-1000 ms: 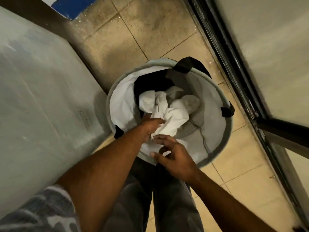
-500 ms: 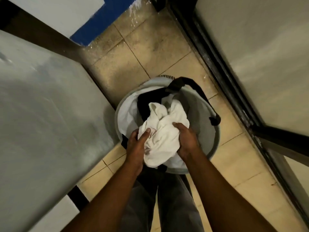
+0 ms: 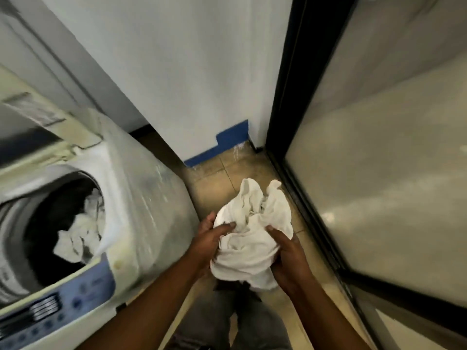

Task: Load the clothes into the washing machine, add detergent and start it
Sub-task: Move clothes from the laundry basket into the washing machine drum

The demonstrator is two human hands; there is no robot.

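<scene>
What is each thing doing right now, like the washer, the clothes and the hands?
Washing machine: open on top, partly loaded.
Clothes in drum: lying loose, white and dark.
White bundle: crumpled, held beside the machine.
Left hand: grips the bundle.
Right hand: grips the bundle.

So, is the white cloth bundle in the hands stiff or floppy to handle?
Probably floppy: the white cloth bundle is crumpled and sags between the left hand and right hand. Likely light: thin fabric, carried in mid-air. Its loose ends may trail, so gripping with both hands helps.
</scene>
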